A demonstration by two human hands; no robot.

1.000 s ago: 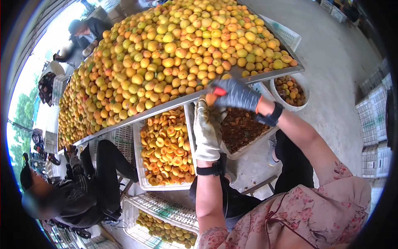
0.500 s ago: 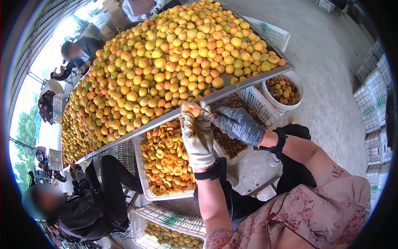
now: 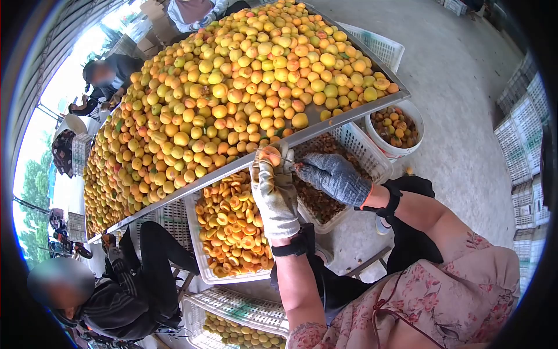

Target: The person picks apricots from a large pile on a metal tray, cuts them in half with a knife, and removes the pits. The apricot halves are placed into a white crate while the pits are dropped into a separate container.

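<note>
My left hand [image 3: 275,192], in a whitish glove with a shiny coated front, holds an apricot [image 3: 270,155] at the metal edge of the sorting table [image 3: 325,124]. My right hand [image 3: 332,177], in a grey knitted glove, is closed on a thin metal tool [image 3: 287,159] whose tip reaches the apricot. A large heap of whole apricots [image 3: 221,87] covers the table. Below my left hand sits a white crate of apricot halves [image 3: 232,227]. Under my right hand is a crate of brown pits [image 3: 317,198].
A white bucket [image 3: 421,125] with fruit stands at the right of the table. A person in black [image 3: 125,305] sits at the lower left, others beyond the table. Stacked white crates [image 3: 523,139] line the right side. Another crate [image 3: 244,308] is below.
Both hands stay close together at the table edge, with the apricot and tool still held. The view has shifted slightly.
</note>
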